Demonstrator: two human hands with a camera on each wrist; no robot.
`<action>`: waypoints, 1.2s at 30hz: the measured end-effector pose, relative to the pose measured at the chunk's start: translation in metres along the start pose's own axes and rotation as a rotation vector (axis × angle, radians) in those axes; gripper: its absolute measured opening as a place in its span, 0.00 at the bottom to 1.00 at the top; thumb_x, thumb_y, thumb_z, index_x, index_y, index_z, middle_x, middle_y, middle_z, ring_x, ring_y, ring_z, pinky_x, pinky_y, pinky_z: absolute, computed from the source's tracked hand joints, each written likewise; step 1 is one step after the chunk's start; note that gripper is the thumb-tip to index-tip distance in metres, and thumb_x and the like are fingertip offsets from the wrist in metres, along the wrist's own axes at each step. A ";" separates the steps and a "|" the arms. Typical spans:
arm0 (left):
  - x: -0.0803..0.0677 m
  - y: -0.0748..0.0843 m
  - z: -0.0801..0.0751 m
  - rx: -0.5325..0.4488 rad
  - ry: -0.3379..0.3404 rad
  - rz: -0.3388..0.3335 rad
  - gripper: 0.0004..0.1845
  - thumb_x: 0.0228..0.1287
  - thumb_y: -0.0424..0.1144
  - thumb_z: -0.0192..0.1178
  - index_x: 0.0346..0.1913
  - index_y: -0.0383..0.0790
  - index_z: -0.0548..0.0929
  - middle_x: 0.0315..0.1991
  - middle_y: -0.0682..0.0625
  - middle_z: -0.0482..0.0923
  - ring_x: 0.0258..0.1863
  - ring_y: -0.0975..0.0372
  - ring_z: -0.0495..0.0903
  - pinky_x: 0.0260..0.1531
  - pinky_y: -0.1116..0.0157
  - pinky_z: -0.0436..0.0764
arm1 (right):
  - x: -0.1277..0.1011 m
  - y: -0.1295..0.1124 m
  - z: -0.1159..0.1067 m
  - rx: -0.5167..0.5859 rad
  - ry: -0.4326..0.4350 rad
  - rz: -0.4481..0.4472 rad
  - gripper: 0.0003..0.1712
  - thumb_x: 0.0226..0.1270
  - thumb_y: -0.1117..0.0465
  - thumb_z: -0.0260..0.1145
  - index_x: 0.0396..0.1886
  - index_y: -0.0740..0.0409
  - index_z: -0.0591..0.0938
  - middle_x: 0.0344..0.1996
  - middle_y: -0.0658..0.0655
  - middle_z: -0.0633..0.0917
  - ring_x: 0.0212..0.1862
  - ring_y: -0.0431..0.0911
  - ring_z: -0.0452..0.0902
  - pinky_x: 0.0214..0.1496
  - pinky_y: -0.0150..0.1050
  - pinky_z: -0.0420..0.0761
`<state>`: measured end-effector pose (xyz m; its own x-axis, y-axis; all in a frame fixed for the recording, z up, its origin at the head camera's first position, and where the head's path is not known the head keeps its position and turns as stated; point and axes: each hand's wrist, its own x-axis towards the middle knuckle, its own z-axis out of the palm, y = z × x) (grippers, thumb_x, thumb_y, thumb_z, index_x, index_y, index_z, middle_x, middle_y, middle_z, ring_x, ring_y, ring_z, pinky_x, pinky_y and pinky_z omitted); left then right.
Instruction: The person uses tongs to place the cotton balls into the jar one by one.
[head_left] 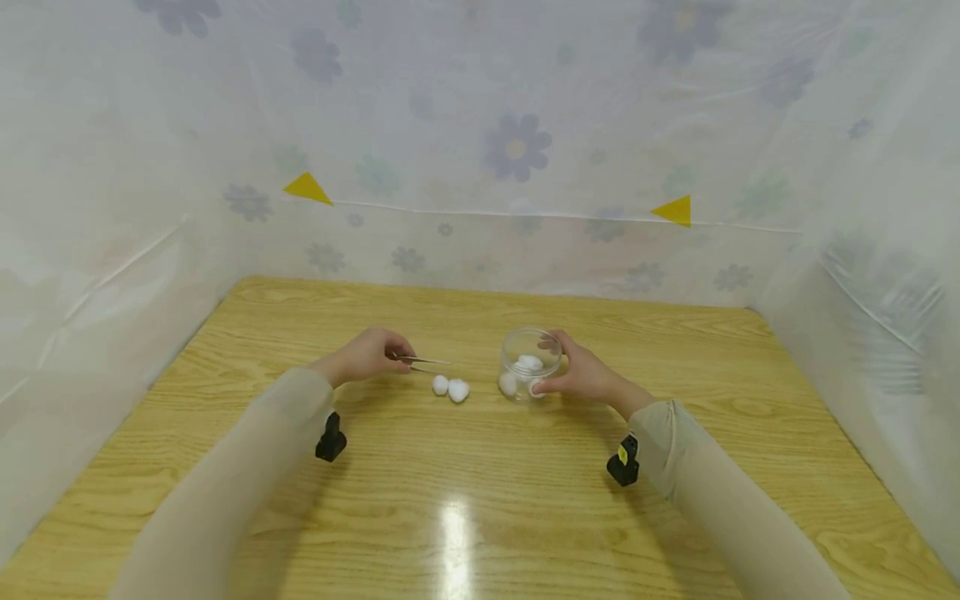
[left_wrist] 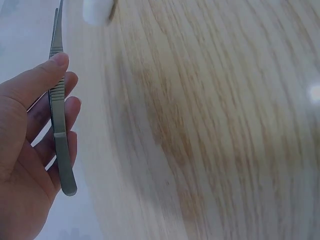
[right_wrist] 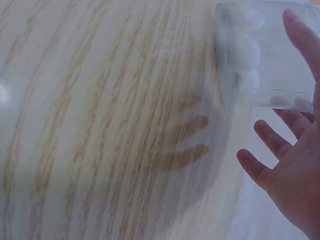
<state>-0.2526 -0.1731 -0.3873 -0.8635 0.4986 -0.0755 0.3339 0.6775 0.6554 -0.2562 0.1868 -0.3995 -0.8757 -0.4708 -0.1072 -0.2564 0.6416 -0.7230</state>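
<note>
Cotton balls (head_left: 451, 388), two of them, lie loose on the wooden table (head_left: 480, 500) between the hands, just below the tips of the metal tweezers (head_left: 423, 361) that the left hand (head_left: 367, 356) pinches between thumb and curled fingers; more sit inside the clear plastic jar (head_left: 528, 362). The right hand (head_left: 585, 375) steadies that jar with thumb and forefinger on its wall, the other fingers spread loose. To my eye, the tweezers' tips should drop onto the nearer ball, squeeze lightly, and the jar be kept from sliding.
</note>
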 end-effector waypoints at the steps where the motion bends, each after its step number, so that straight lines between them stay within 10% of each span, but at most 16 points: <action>1: 0.000 -0.001 0.000 -0.001 0.000 -0.010 0.09 0.61 0.34 0.62 0.43 0.34 0.84 0.38 0.45 0.83 0.38 0.58 0.81 0.38 0.62 0.80 | 0.000 0.000 0.000 0.000 0.001 -0.002 0.55 0.52 0.49 0.74 0.72 0.57 0.52 0.68 0.60 0.64 0.71 0.61 0.52 0.67 0.62 0.57; 36: -0.010 -0.011 0.004 0.077 -0.030 -0.040 0.05 0.60 0.34 0.63 0.38 0.36 0.85 0.34 0.46 0.83 0.32 0.62 0.79 0.35 0.63 0.79 | -0.002 -0.003 0.001 -0.012 0.003 0.009 0.56 0.53 0.52 0.73 0.73 0.57 0.49 0.69 0.60 0.64 0.72 0.60 0.51 0.68 0.62 0.55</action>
<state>-0.2463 -0.1828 -0.3969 -0.8655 0.4854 -0.1236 0.3285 0.7363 0.5916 -0.2536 0.1850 -0.3974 -0.8792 -0.4632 -0.1119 -0.2533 0.6532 -0.7136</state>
